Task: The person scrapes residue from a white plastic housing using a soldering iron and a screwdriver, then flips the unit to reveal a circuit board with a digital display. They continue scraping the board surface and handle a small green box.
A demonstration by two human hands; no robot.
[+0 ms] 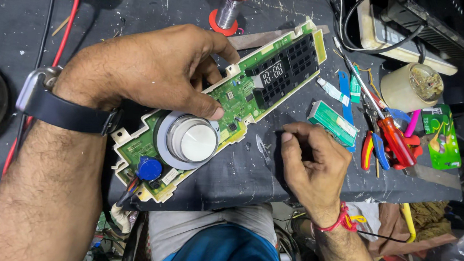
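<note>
A long green circuit board in a cream plastic frame lies slanted on the dark workbench. It carries a round silver knob, a blue round part and a black display block. My left hand, with a dark wristwatch, rests on the board's middle, thumb beside the knob. My right hand hovers at the bench's front edge, fingers curled with thumb and forefinger pinched together. Whether it grips anything small is hidden.
A solder spool stands behind the board. To the right lie a green box, a red-handled screwdriver, red and blue pliers, a cream tub and a green packet. Red and black wires run along the left.
</note>
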